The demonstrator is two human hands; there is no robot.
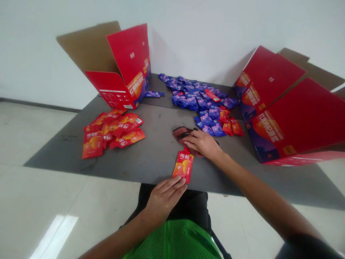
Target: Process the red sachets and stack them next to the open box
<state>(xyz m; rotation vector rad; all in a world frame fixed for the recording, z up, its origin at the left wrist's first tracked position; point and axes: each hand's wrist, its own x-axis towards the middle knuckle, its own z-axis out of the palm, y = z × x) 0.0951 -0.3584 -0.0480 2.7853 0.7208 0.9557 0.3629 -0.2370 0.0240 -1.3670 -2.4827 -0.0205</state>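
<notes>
At near centre of the grey table (153, 151) | red-orange pouch (183, 162) lay label-up | left hand (163, 198): fingers together on its near end, clamping untellable | right hand (204, 144): fingers on probable cloth (178, 132), grip unclear | light, flat pressure seemed best for steadying

The right hand (202, 143) covers part of the dark reddish cloth (178, 133); whether its fingers pinch or merely rest cannot be told. Under the left hand (165, 197), fingertips hide the lower edge of the red pouch (184, 162), whose smaller print is unreadable. Beyond the right hand, heaped purple pouches (191, 100) partly hide one another; farther right, a red carton (299, 117) is cut off by the view's edge.
</notes>
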